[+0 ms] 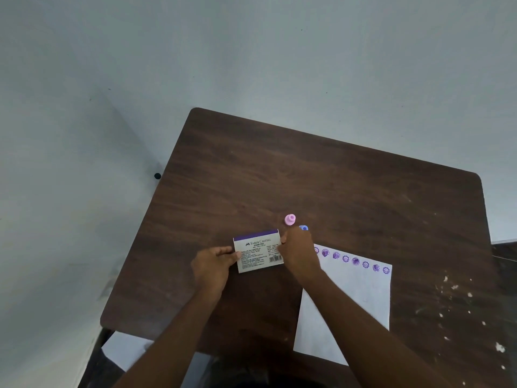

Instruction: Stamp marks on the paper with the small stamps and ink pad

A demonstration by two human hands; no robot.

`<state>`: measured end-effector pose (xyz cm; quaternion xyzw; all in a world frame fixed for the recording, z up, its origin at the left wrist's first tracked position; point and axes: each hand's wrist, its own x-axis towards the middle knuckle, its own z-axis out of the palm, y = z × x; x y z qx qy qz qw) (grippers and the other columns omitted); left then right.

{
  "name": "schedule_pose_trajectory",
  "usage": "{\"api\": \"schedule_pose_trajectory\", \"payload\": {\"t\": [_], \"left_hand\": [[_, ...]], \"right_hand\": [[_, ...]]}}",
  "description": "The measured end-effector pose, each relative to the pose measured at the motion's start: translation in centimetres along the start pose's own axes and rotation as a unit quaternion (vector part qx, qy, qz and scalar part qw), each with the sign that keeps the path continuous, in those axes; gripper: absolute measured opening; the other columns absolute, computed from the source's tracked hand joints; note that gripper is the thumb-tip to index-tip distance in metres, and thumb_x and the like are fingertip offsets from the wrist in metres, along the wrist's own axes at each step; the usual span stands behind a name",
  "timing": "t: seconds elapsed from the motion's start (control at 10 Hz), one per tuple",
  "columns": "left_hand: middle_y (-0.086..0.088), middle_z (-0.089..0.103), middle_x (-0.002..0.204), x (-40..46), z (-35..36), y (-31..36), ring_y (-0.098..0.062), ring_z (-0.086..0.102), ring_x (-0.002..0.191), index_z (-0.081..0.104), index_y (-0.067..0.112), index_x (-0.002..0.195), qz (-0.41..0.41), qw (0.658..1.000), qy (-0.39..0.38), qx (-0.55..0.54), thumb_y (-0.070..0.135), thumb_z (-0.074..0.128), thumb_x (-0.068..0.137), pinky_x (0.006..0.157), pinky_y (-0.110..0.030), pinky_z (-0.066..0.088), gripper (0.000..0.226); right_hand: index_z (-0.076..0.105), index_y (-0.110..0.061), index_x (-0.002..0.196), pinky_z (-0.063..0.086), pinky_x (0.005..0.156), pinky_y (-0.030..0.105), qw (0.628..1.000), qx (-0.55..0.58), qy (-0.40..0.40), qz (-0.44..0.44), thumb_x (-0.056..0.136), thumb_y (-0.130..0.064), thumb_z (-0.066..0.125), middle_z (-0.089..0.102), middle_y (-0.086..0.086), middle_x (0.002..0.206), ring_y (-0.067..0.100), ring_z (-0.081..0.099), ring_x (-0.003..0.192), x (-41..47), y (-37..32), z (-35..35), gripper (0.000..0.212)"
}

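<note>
A white and purple stamp pad box lies on the dark wooden table, lid closed, label up. My left hand grips its left end and my right hand grips its right end. A pink stamp stands just behind the box. A blue stamp peeks out behind my right hand, mostly hidden. To the right lies the white paper, with a row of several purple stamped marks along its far edge.
White specks dot the table's right side. Another white sheet shows below the table's near left corner. Pale floor surrounds the table, with a small dark object by the left edge.
</note>
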<state>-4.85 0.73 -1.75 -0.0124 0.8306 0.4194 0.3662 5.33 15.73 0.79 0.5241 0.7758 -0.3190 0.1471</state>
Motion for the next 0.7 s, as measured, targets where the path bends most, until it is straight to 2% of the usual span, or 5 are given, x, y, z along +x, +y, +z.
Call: {"api": "schedule_pose_trajectory", "payload": {"t": [0.1, 0.4, 0.5, 0.6, 0.7], "left_hand": [[0.003, 0.077, 0.078, 0.0, 0.4, -0.2, -0.003, 0.073, 0.071, 0.077, 0.018, 0.085, 0.011, 1.0, 0.008, 0.024, 0.019, 0.085, 0.074, 0.078, -0.033, 0.062, 0.013], [0.006, 0.075, 0.071, 1.1, 0.5, -0.1, -0.004, 0.071, 0.067, 0.072, 0.021, 0.074, 0.033, 0.994, 0.002, 0.106, 0.021, 0.085, 0.073, 0.074, -0.036, 0.061, 0.013], [0.006, 0.071, 0.075, 1.6, 0.1, 0.3, -0.007, 0.069, 0.071, 0.07, 0.021, 0.084, 0.039, 0.99, -0.001, 0.136, 0.024, 0.088, 0.069, 0.075, -0.034, 0.059, 0.023], [0.005, 0.063, 0.092, 1.6, 0.0, 0.6, -0.012, 0.063, 0.085, 0.06, 0.023, 0.097, 0.063, 0.981, -0.011, 0.185, 0.026, 0.09, 0.065, 0.077, -0.034, 0.054, 0.043], [0.009, 0.053, 0.106, 1.2, 0.1, 2.8, -0.01, 0.057, 0.097, 0.056, 0.025, 0.111, 0.151, 0.965, -0.024, 0.212, 0.026, 0.087, 0.069, 0.083, -0.032, 0.052, 0.052]], "right_hand": [[0.048, -0.014, 0.084, 0.054, 0.073, 0.029, 1.0, 0.0, -0.005, 0.004, 0.092, -0.01, 0.056, 0.068, 0.011, 0.104, 0.022, 0.066, 0.093, 0.1, -0.1, 0.3, 0.012], [0.061, -0.003, 0.106, 0.048, 0.073, 0.027, 0.999, -0.035, -0.018, 0.008, 0.092, -0.01, 0.057, 0.065, 0.014, 0.109, 0.022, 0.061, 0.096, 0.9, -0.6, -0.3, 0.016], [0.056, -0.008, 0.11, 0.047, 0.069, 0.023, 1.0, -0.016, 0.007, 0.012, 0.094, -0.016, 0.057, 0.066, 0.011, 0.109, 0.018, 0.062, 0.091, 0.7, -0.8, -0.6, 0.018], [0.045, -0.012, 0.091, 0.044, 0.066, 0.024, 0.999, -0.035, 0.021, -0.017, 0.093, -0.012, 0.057, 0.068, 0.011, 0.103, 0.022, 0.066, 0.092, 0.3, -1.1, -1.0, 0.012], [0.052, -0.009, 0.081, 0.05, 0.071, 0.031, 0.996, -0.036, 0.046, -0.06, 0.09, -0.01, 0.058, 0.068, 0.013, 0.097, 0.026, 0.066, 0.088, 0.0, -1.2, -2.0, 0.01]]}}
